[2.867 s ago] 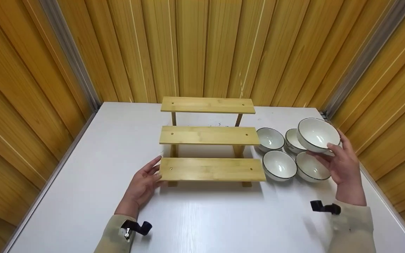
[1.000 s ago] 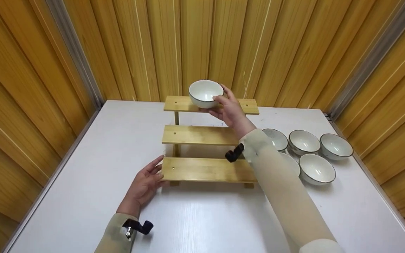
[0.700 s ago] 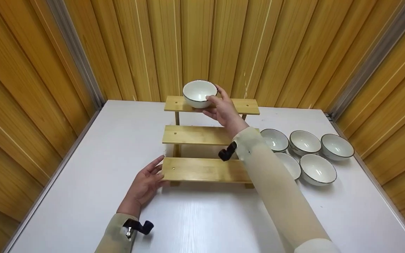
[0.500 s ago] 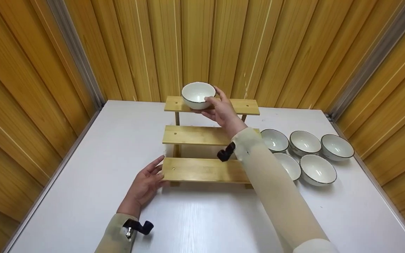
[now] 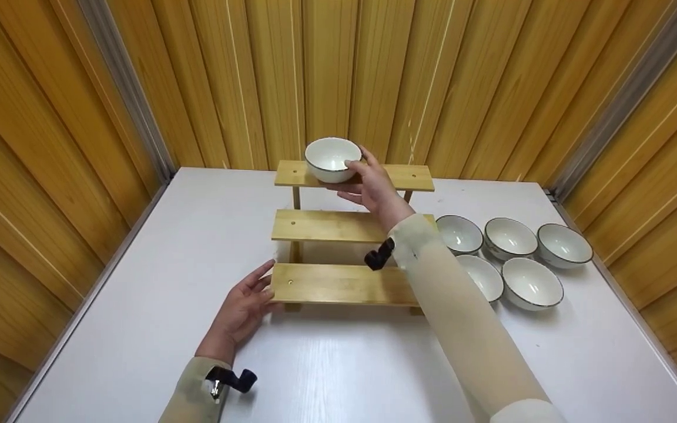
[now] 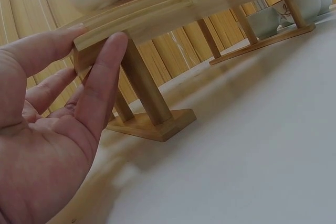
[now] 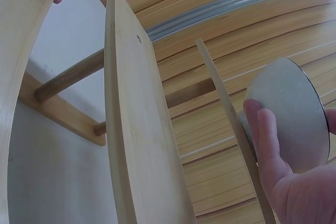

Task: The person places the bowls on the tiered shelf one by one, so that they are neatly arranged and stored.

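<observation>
My right hand (image 5: 376, 189) holds a white bowl (image 5: 328, 157) with a dark rim, thumb over the rim and fingers against its outside. The bowl is upright at the top board of a three-tier wooden display stand (image 5: 338, 283), left of the board's middle. In the right wrist view the bowl's foot (image 7: 244, 124) appears to touch that board, partly behind the fingers. My left hand (image 5: 240, 311) grips the left end of the lowest board. In the left wrist view the thumb (image 6: 102, 85) presses near the board's end and the other fingers lie behind it.
Several similar bowls stand close together right of the stand, among them a front bowl (image 5: 532, 284) and a far-right bowl (image 5: 564, 245). My right sleeve (image 5: 468, 317) crosses in front of the stand and partly covers one bowl. Wood-patterned walls (image 5: 327, 70) enclose the white table (image 5: 138, 282).
My right hand has carried the bowl from the group on the right, leftward and up to the top board. It barely moves over the last half second. The left hand stays put.
</observation>
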Motion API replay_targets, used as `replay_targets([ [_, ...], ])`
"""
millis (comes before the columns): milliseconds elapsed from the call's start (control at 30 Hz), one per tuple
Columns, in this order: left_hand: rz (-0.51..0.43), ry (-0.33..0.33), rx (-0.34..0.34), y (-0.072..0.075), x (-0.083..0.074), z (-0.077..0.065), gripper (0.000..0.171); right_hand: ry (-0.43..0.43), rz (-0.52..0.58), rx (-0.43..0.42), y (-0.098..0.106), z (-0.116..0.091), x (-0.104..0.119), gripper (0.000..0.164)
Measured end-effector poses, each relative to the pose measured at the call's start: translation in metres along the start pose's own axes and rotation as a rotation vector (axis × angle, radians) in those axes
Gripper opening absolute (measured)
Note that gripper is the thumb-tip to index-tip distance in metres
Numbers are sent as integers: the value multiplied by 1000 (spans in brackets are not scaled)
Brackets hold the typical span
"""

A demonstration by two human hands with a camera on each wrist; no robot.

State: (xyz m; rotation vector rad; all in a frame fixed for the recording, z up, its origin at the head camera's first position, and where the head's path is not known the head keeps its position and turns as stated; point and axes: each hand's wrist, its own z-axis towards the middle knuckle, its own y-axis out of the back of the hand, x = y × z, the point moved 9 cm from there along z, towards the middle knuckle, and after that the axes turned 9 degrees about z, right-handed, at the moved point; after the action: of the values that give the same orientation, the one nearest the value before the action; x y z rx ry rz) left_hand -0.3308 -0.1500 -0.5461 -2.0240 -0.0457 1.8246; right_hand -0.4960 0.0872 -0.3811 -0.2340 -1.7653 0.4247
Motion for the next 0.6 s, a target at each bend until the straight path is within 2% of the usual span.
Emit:
replay_targets([
  [267, 7, 1, -17, 4, 1, 0, 76, -9, -17, 56, 5, -5, 2, 69],
  [600, -7, 0, -9, 7, 2, 3, 75, 7, -56, 98, 26, -22, 3, 68],
])
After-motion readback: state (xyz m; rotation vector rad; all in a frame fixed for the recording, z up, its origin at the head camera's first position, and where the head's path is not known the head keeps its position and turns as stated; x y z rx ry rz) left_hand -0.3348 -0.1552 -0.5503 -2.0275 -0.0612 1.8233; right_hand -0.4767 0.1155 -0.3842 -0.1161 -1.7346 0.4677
